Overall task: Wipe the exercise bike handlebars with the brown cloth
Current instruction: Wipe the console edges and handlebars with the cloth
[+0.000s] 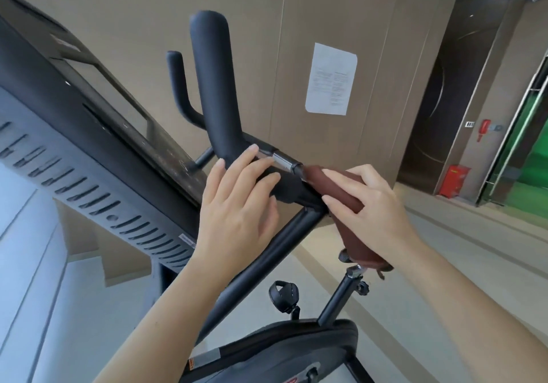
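Wiping mid-bar, we judge: our right hand [367, 213] pinches the brown cloth [338, 188] round the handlebars [212, 86], left hand [237, 213] fingers [237, 169] spread beside; next, slide along.

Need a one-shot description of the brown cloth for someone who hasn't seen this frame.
Start at the tall black handlebar horn mid-frame and follow it down to the crossbar. Right of the chrome joint, the right hand grips the brown cloth wrapped over the bar. It is the only brown fabric among black foam and metal.

Two hands [237, 207] [373, 204]; one brown cloth [336, 188]; one pedal [283, 296].
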### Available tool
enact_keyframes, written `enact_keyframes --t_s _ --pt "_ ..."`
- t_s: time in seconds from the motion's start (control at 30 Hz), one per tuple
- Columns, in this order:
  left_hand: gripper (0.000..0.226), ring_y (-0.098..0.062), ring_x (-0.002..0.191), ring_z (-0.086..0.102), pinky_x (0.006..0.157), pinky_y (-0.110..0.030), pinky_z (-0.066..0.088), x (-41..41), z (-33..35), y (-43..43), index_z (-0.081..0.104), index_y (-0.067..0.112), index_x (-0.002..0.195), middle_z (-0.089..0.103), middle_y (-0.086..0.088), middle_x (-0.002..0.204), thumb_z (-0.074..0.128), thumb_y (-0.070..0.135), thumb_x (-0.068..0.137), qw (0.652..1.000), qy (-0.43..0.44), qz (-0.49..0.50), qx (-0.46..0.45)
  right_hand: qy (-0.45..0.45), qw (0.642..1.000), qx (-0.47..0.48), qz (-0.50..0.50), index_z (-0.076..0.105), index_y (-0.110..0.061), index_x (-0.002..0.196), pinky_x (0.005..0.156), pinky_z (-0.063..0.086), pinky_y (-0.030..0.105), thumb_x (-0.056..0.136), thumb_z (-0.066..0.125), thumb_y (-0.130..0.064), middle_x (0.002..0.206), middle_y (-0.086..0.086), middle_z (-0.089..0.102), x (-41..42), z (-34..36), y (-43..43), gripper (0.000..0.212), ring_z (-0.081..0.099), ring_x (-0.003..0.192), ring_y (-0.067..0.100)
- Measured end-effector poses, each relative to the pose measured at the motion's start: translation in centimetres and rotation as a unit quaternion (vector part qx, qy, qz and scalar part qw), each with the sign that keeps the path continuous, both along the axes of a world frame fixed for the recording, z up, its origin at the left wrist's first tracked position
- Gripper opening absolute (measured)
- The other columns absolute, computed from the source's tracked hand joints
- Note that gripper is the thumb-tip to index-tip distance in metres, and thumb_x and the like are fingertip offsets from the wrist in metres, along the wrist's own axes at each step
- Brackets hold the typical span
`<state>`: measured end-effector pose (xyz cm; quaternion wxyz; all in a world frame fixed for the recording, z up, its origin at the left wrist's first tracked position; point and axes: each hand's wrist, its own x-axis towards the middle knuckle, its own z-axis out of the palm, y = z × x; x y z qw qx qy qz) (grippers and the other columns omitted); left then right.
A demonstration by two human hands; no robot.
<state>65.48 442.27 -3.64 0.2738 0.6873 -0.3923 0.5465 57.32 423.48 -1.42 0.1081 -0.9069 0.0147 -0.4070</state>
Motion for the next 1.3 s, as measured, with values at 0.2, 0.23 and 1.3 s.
enact_keyframes --t_s 0.2,0.23,1.3 --pt "0.021 -0.027 0.120 0.050 0.102 -0.049 0.026 -0.7 0.2 -1.9 0.066 0.004 0.094 0.067 -0.011 0.105 0.048 0.011 0.084 0.998 0.011 0.042 0.040 0.023 0.984 0.119 0.132 0.057 -0.050 0.108 0.076 0.032 -0.002 0.081 0.064 -0.030 0.097 -0.010 0.056 0.5 1.8 -3.1 0.034 0.051 0.089 -0.012" --pt "0.020 -0.027 0.118 0.052 0.103 -0.048 0.024 -0.7 0.3 -2.2 0.066 0.004 0.094 0.067 -0.010 0.104 0.050 0.011 0.084 0.998 0.012 0.050 0.045 0.009 0.978 0.152 0.146 0.057 -0.051 0.105 0.076 0.031 -0.004 0.081 0.065 -0.029 0.099 -0.011 0.058 0.7 2.3 -3.7 0.034 0.051 0.089 -0.015" --pt "0.014 -0.015 0.094 0.054 0.108 -0.029 0.016 -1.8 -0.1 -7.4 0.063 0.012 0.079 0.067 -0.001 0.088 0.050 0.016 0.076 0.978 0.082 0.160 -0.107 0.052 0.940 0.164 0.294 0.063 -0.034 0.113 0.080 0.031 0.000 0.083 0.063 -0.029 0.101 -0.004 0.057 2.5 1.4 -11.6 0.030 0.053 0.094 0.007"
